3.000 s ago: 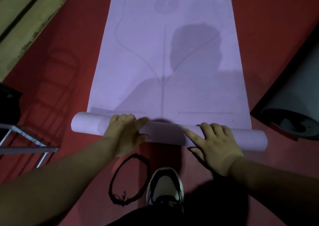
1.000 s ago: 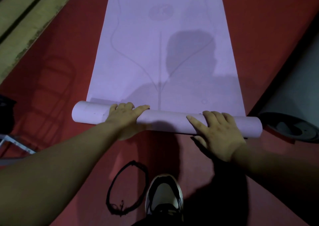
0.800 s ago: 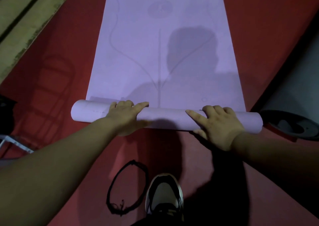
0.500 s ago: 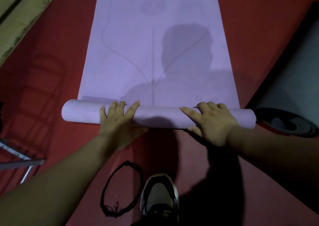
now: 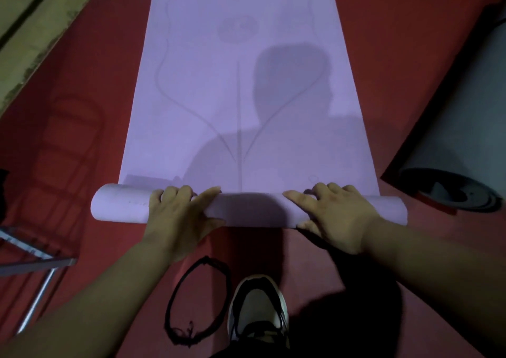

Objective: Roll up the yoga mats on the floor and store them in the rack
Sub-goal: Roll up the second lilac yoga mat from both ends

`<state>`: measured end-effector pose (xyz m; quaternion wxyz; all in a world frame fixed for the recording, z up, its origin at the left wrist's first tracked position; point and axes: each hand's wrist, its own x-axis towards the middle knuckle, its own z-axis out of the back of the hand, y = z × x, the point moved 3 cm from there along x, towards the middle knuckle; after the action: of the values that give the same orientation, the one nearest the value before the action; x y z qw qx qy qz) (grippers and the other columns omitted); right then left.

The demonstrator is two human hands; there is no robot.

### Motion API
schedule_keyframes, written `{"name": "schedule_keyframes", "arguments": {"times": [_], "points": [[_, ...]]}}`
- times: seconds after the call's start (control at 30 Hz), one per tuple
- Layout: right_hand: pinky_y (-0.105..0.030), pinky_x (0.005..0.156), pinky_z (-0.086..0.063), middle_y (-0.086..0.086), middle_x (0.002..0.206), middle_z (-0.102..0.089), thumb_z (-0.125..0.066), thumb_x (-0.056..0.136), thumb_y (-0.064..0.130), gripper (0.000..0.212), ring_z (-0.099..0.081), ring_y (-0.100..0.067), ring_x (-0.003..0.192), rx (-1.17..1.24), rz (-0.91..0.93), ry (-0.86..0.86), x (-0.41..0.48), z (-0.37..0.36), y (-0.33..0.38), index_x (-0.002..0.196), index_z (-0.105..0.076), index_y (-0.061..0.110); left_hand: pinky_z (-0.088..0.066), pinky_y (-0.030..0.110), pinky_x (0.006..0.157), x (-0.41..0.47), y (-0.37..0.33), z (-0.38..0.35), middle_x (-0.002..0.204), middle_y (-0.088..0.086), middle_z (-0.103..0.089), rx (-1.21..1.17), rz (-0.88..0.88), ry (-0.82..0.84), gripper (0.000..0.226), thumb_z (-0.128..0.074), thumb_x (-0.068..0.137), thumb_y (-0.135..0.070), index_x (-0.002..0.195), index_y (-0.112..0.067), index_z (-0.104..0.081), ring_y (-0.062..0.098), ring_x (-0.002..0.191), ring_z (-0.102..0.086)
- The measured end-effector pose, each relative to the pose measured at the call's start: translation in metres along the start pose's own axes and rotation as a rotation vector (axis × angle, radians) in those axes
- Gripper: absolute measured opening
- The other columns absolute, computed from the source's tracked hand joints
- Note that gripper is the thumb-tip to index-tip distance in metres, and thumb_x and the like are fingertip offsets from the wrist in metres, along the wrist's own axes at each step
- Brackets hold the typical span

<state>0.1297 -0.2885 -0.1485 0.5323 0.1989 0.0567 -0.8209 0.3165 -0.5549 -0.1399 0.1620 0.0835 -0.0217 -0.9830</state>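
My left hand [image 5: 180, 216], right hand [image 5: 338, 216]: apart, curled over purple mat [image 5: 246, 97] roll. Grey mat [image 5: 449, 138] rightward; black loop [image 5: 169, 301] behind; metal frame [image 5: 41, 263] leftward.

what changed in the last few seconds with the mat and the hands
The rolled end of the purple mat has moved forward, away from the person, over printed marks that lay just ahead of it. The left hand reset its fingers and grips the roll again; the right hand kept its grip. The black loop, shoe and grey mat lie as before.
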Motion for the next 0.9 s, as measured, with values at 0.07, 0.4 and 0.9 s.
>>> {"name": "schedule_keyframes", "arguments": {"times": [0.07, 0.4, 0.9], "points": [[-0.045, 0.094, -0.044, -0.003, 0.142, -0.047, -0.019, 0.093, 0.072, 0.069, -0.053, -0.030, 0.117, 0.052, 0.048, 0.059, -0.018, -0.006, 0.010, 0.155, -0.003, 0.048, -0.041, 0.044, 0.081, -0.024, -0.004, 0.000, 0.088, -0.002, -0.058, -0.002, -0.025, 0.050, 0.073, -0.036, 0.081, -0.084, 0.141, -0.046, -0.054, 0.033, 0.083, -0.057], [-0.040, 0.099, -0.039, 0.004, 0.144, -0.039, -0.029, 0.099, 0.070, 0.071, -0.050, -0.023, 0.125, 0.187, 0.105, 0.169, -0.051, -0.029, 0.029, 0.158, 0.004, 0.050, -0.041, 0.040, 0.083, -0.058, -0.013, -0.004, 0.111, -0.009, -0.063, -0.018, -0.042, 0.294, 0.076, -0.028, 0.080, -0.088, 0.145, -0.053, -0.044, 0.026, 0.099, -0.056], [-0.046, 0.075, -0.053, -0.006, 0.122, -0.060, -0.046, 0.091, 0.072, 0.074, -0.060, -0.030, 0.094, 0.038, 0.059, -0.167, -0.066, -0.042, 0.040, 0.156, -0.034, 0.037, -0.039, 0.043, 0.096, -0.039, -0.004, -0.008, 0.130, -0.009, -0.054, -0.122, -0.091, 0.511, 0.079, -0.019, 0.077, -0.092, 0.151, -0.063, -0.013, 0.023, 0.118, -0.050]]}}
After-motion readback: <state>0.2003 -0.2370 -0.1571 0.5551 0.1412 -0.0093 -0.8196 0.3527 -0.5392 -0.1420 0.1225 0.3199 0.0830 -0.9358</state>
